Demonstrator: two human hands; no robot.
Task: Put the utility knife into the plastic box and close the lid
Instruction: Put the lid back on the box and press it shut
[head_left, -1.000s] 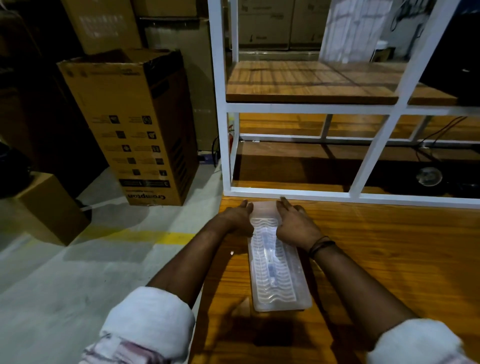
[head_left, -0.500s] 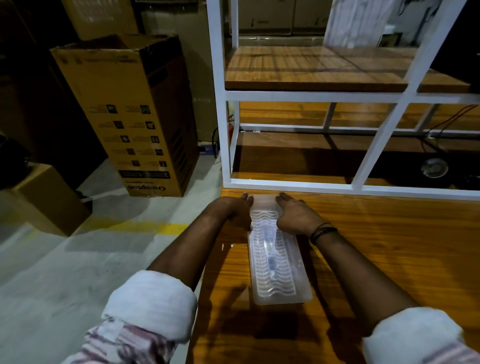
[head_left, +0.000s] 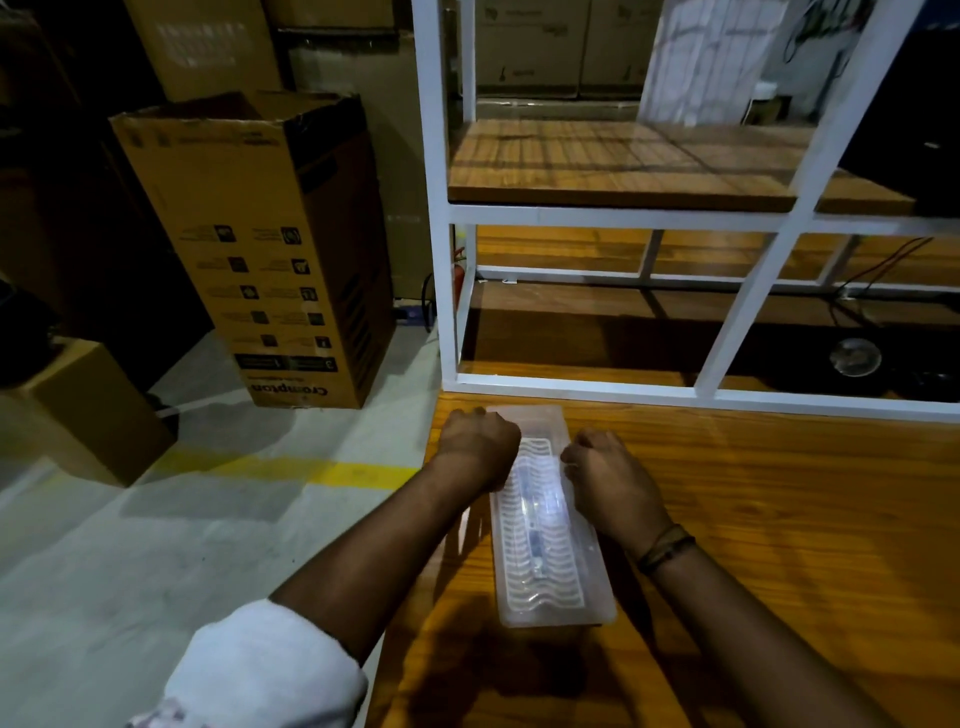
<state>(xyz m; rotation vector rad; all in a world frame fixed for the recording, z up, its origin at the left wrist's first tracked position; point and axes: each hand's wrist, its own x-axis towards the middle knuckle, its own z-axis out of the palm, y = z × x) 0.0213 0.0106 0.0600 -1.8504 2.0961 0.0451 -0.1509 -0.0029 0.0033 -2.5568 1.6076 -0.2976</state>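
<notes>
Hands, two: left hand (head_left: 477, 448) and right hand (head_left: 610, 483) flank one plastic box (head_left: 550, 525)

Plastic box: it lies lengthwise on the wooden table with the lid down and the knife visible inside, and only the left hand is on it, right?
Not quite. The head view shows both hands on the plastic box: the left hand and the right hand press its far end from either side. The rest holds: it lies lengthwise on the wooden table, lid down, with the utility knife dimly visible through it.
</notes>
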